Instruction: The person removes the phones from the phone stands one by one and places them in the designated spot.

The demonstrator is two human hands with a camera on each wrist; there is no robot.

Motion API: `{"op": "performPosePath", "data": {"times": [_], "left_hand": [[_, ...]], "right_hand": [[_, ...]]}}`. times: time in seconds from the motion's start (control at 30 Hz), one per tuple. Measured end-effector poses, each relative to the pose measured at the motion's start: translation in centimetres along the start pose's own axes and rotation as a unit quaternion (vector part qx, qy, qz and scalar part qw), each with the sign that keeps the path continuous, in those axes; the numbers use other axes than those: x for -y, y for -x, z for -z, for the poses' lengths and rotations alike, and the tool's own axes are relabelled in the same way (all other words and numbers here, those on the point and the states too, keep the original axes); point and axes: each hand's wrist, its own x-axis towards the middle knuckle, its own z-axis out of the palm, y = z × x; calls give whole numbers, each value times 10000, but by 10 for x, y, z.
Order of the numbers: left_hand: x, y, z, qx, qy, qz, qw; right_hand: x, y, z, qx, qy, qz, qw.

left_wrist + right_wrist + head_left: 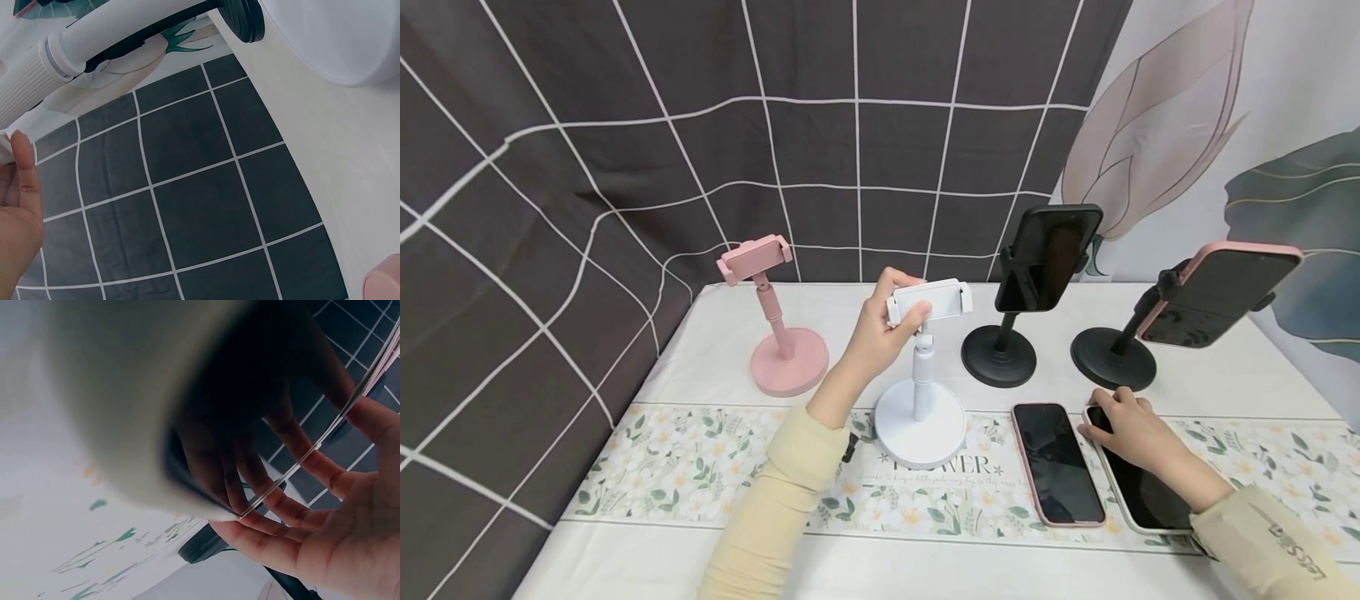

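Note:
My left hand [880, 329] grips the holder [943, 298] of the white phone stand, thumb in front and fingers behind. The stand's round base [917, 446] rests on the table. In the left wrist view the hand [19, 215] is at the left edge, below the white pole [125, 28]. My right hand [1138, 433] holds the white-edged phone [1150, 498] by the edges near its top, and this phone lies on the floral strip. The right wrist view shows the fingers [290, 519] along the phone's edge, mirrored in its dark screen [250, 387].
A pink-edged phone [1060, 467] lies left of the white-edged one. The pink stand [788, 362] is at the left. Behind the phones, two black stands [998, 358] hold a black phone [1048, 250] and a pink-edged phone [1217, 292]. Dark gridded cloth [805, 67] hangs behind.

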Motion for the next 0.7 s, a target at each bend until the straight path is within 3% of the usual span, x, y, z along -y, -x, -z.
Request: {"op": "performPosePath", "data": {"times": [0.17,0.4,0.53,0.7], "left_hand": [[0,1,-1,-33,166,145,9998],[-15,1,-2,-2,880,950,9916],[-29,2,0,75,1269,1297,9834],[-42,11,2,81,1744,1788,9683]], "right_hand": [[1,0,4,195,206,-17,9996],[8,-2,17,714,431,-37,9965],[21,2,25,482,480,157,9976],[53,13,33,-193,471,767,9958]]}}
